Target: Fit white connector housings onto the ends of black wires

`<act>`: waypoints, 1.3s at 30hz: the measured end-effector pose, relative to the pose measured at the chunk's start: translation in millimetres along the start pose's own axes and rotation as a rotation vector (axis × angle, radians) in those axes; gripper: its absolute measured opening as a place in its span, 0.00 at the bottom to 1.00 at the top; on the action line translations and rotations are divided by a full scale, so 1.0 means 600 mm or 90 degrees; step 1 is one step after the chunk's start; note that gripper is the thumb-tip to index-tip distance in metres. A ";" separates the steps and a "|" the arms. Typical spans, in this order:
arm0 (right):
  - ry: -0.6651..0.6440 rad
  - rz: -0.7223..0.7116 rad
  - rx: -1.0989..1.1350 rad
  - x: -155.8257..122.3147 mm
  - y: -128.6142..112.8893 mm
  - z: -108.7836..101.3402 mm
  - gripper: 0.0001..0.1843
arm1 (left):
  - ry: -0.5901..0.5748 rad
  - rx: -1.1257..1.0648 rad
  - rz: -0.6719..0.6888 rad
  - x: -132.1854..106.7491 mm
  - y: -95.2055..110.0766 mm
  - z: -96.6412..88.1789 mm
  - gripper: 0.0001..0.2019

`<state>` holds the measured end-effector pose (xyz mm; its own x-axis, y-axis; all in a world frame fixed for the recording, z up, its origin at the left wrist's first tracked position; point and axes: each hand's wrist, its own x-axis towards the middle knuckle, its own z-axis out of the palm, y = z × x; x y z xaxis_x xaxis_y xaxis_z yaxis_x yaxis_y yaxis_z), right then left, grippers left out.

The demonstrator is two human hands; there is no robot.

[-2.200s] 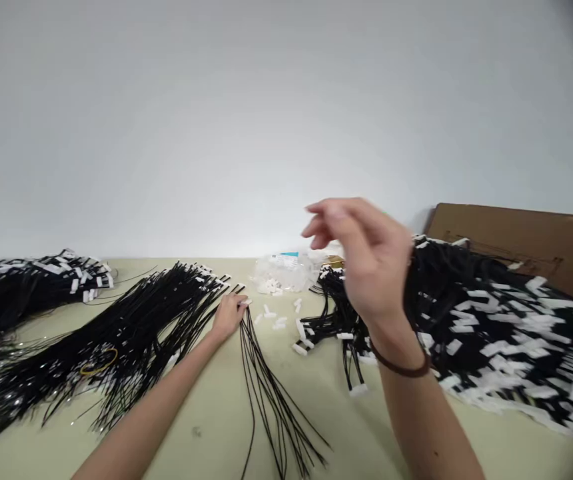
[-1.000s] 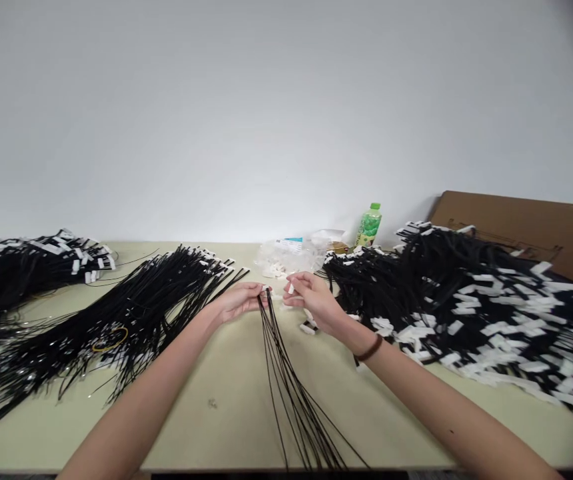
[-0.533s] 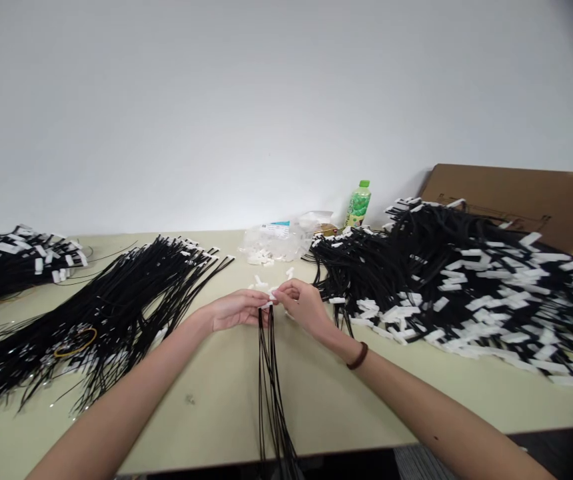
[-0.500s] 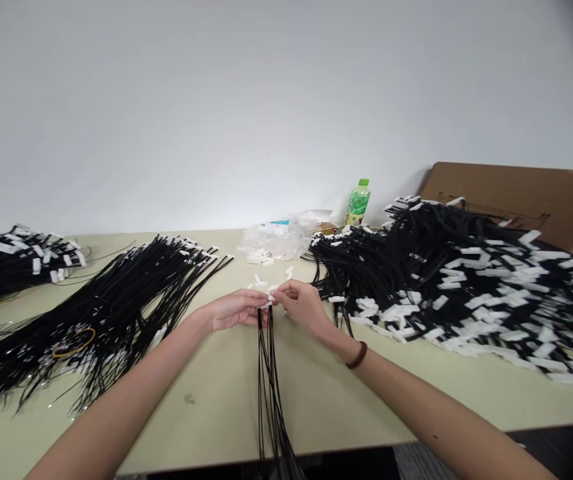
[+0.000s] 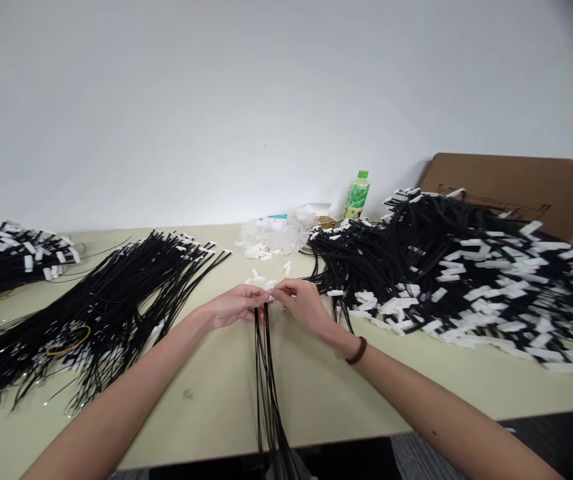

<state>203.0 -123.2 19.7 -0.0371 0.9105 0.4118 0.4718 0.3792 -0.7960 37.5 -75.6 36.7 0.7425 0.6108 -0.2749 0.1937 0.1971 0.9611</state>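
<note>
Several thin black cables [image 5: 268,380] hang from between my hands over the table's front edge. My left hand [image 5: 236,305] is closed, its thumb and fingers pinching the cables near their upper ends. Close against it, my right hand [image 5: 302,305] pinches at a small white connector [image 5: 269,299] at the cable tops; the fingertips hide most of it. Just beyond my fingers, small loose white connectors [image 5: 256,276] lie on the table.
Black cables with white ends lie in a bundle [image 5: 131,287] at left and a large pile [image 5: 456,273] at right. Behind stand a clear plastic bag [image 5: 271,235], a green-capped bottle [image 5: 356,196] and a cardboard box [image 5: 506,190]. A yellow band [image 5: 68,341] lies on the left cables.
The view has shifted slightly. My right fingertips have drawn in against the left ones, covering more of the white connector. The cables still hang from my hands.
</note>
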 end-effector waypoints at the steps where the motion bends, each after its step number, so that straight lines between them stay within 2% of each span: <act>1: 0.011 -0.012 -0.013 0.000 0.000 0.000 0.07 | 0.005 0.001 0.004 0.000 0.000 0.001 0.13; 3: 0.053 -0.057 -0.051 -0.002 -0.002 -0.001 0.04 | 0.025 -0.010 0.018 0.001 0.000 0.003 0.12; 6: 0.086 -0.182 -0.185 -0.008 -0.006 -0.003 0.06 | 0.087 -0.056 0.041 0.005 -0.002 0.001 0.10; 10: 0.030 -0.323 -0.425 -0.017 -0.010 -0.003 0.08 | 0.157 -0.129 0.074 0.012 -0.005 -0.001 0.09; 15: -0.030 -0.417 -0.546 -0.018 -0.009 -0.002 0.10 | 0.168 -0.200 0.094 0.013 -0.006 0.004 0.08; 21: -0.046 -0.444 -0.572 -0.019 -0.005 -0.002 0.08 | 0.149 -0.237 0.077 0.014 -0.009 0.013 0.06; 39: -0.045 -0.451 -0.528 -0.018 -0.006 -0.006 0.09 | 0.122 -0.300 0.097 0.017 -0.012 0.012 0.03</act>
<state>204.7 -135.1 19.5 -0.5719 0.5473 0.6111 0.7695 0.6160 0.1685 48.2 -76.2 27.1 0.6007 0.7799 -0.1759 -0.2485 0.3912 0.8861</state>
